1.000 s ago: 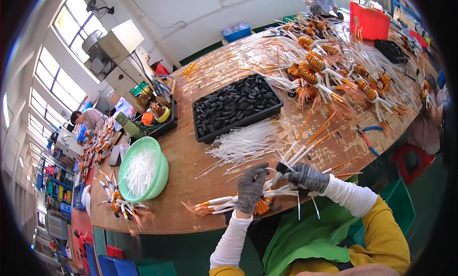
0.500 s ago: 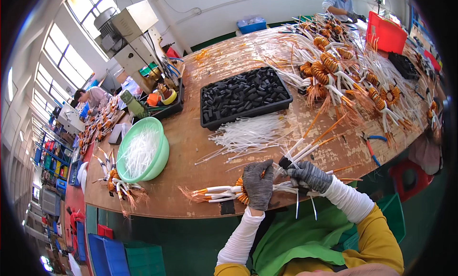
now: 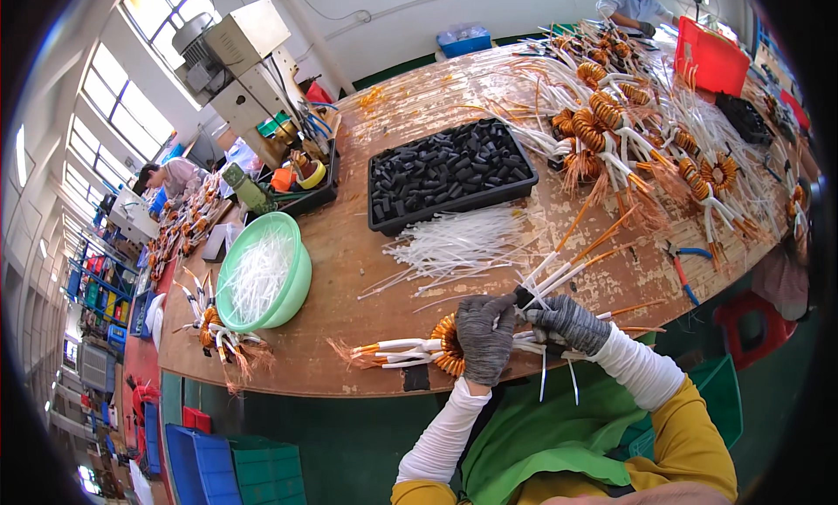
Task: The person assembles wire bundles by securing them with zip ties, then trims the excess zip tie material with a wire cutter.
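My left hand (image 3: 486, 341), in a grey knit glove, is closed beside a copper-wound ring coil (image 3: 449, 345) at the table's front edge. Its fingertips meet a black sleeve (image 3: 523, 296) around a bundle of white-sleeved wires; what they pinch is hidden. My right hand (image 3: 572, 323), gloved alike, closes on the base of those white-sleeved wires (image 3: 552, 280), which fan up and away with bare copper ends. Below it, two thin white cable-tie tails (image 3: 573, 383) hang over the edge. More white-sleeved leads (image 3: 401, 352) stick out left of the coil.
A black tray (image 3: 375, 210) of short black sleeves stands ahead, with loose white cable ties (image 3: 458, 243) before it. Left are a green bowl (image 3: 301, 282) of cable ties and another coil (image 3: 208, 326). Piled coils (image 3: 602, 121) and pliers (image 3: 681, 274) lie right. Two other people work farther off.
My left hand has shifted slightly right and turned, its fingers now up against the black sleeve. More of the ring coil shows. The right hand has stayed nearly in place.
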`<action>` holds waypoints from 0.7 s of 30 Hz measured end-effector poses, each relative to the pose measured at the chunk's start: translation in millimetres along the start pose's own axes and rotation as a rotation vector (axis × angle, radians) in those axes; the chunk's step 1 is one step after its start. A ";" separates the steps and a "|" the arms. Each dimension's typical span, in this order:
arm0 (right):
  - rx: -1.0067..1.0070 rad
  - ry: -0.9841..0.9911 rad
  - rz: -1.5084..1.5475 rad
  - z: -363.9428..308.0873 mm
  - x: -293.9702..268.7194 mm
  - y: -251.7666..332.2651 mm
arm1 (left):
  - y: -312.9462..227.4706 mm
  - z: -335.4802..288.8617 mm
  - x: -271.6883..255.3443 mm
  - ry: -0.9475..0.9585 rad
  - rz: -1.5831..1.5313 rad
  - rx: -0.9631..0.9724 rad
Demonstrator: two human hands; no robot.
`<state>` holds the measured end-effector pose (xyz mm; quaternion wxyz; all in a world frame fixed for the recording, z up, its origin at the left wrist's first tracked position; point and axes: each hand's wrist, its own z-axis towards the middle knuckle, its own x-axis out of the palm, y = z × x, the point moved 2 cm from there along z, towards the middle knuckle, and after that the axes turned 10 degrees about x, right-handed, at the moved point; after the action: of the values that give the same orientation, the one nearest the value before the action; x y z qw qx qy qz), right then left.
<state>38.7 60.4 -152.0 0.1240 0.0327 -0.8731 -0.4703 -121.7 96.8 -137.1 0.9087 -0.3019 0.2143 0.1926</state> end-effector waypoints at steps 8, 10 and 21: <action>-0.136 -0.050 -0.053 -0.9 6.3 -3.1 | -4.2 -5.8 -1.6 0.107 -0.139 -0.044; -0.223 -0.088 -0.043 0.4 4.8 -3.1 | -6.0 -6.1 -5.3 0.137 -0.130 -0.028; -0.303 -0.055 -0.286 5.8 4.2 2.0 | -22.8 -6.3 -8.6 0.138 0.137 0.258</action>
<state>33.3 65.4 -152.6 0.0353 0.1244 -0.7820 -0.6097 -119.6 73.9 -126.7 0.9079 -0.1801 0.3190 0.2038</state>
